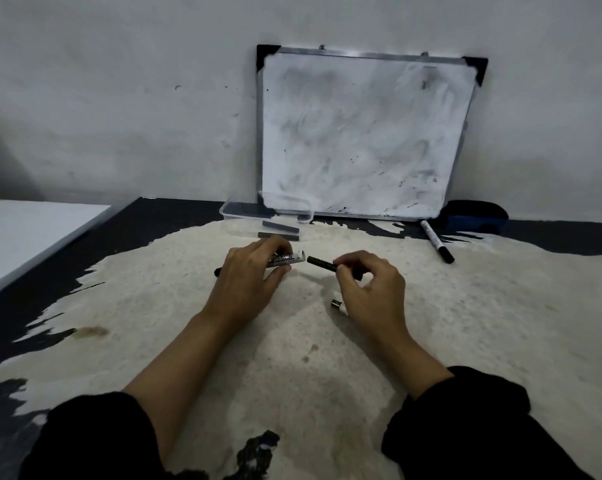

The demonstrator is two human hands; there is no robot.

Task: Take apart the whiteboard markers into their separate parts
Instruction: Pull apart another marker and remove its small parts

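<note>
A person's left hand (247, 275) is gripping a white marker barrel (287, 259) above the middle of the table (483, 317), fingers curled round it, while the right hand (368, 289) is pinching a black ink core (322, 264) just beside the barrel's open end, the two parts barely apart. A small end cap (337, 304) is lying on the table just beside the right hand. Toward the far edge, two dark cores (278, 231) are resting near a clear plastic box (244, 211), and a whole marker (437, 241) is lying at the foot of a smudged whiteboard (361, 133) leaning on the wall, a blue eraser (472, 216) beside it
</note>
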